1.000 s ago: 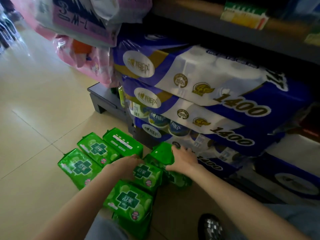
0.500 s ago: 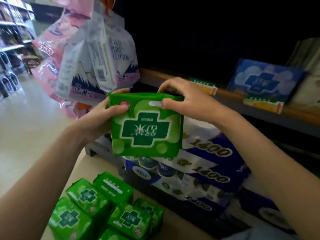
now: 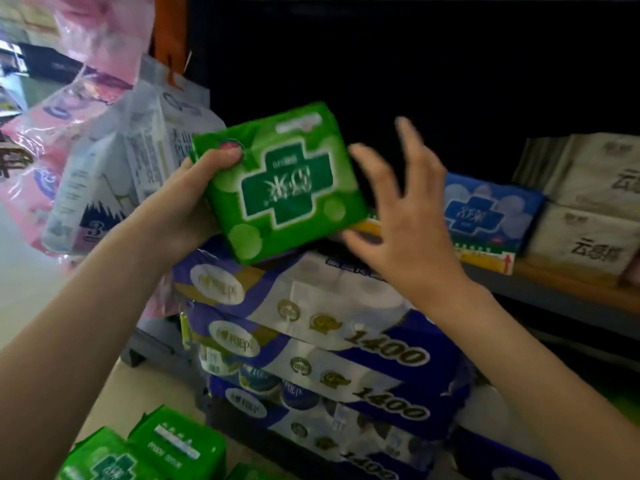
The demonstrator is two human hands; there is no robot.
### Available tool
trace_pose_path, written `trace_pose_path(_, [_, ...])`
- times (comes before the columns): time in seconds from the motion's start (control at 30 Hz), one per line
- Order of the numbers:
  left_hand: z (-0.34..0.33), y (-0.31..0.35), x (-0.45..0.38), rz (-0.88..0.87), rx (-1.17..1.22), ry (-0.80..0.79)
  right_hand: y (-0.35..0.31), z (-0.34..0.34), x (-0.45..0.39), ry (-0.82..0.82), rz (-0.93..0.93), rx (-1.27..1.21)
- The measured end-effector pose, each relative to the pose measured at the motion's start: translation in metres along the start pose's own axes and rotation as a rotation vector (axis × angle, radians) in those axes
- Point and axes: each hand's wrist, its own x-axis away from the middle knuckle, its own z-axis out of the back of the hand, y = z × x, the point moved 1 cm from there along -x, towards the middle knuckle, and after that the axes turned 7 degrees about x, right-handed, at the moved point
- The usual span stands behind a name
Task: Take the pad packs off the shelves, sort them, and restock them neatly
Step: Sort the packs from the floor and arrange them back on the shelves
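My left hand [image 3: 194, 199] grips the soft green plastic pad pack [image 3: 280, 181] mid-frame, its long side tilted. My right hand [image 3: 398, 216], open and empty, sits nearer the dark shelf [image 3: 571, 292] on the right.

Light uneven: floor [image 3: 20, 271] at 9 o'clock washed out by bright daylight from left; shelf bay [image 3: 415, 64] at 12 o'clock almost black, no detail. Green pack [image 3: 284, 188] well lit, print readable but soft. Right hand [image 3: 401, 216] smeared by motion blur, fingers ghosted. Pink bags [image 3: 104, 36] at 11 o'clock overexposed, with glare on plastic. Tissue packs [image 3: 581, 206] at 3 o'clock blurred. Wide-angle bend showed toward edges; whole frame slightly soft.
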Motion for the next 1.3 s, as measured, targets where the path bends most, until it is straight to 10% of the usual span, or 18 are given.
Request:
trace_pose_path(0.13, [-0.026, -0.028, -0.007, -0.022, 0.234, 0.134, 0.001, 0.003, -0.007, -0.292, -0.468, -0.843])
trace_pose_path(0.27, [-0.056, -0.051, -0.016, 0.006, 0.335, 0.076, 0.005, -0.018, -0.023, -0.16, -0.564, -1.011])
trace_pose_path(0.53, [-0.05, -0.043, -0.044, -0.293, -0.458, 0.404, 0.085, -0.014, -0.095, -0.225, -0.202, 0.081])
trace_pose_path(0.87, [-0.08, -0.065, -0.089, -0.414, -1.104, 0.188, 0.128, -0.067, -0.107, -0.653, -0.003, 0.349])
trace_pose_path(1.3, [-0.066, -0.103, -0.095, -0.496, -1.201, 0.206, 0.136, -0.106, -0.106, -0.938, -0.022, 0.873])
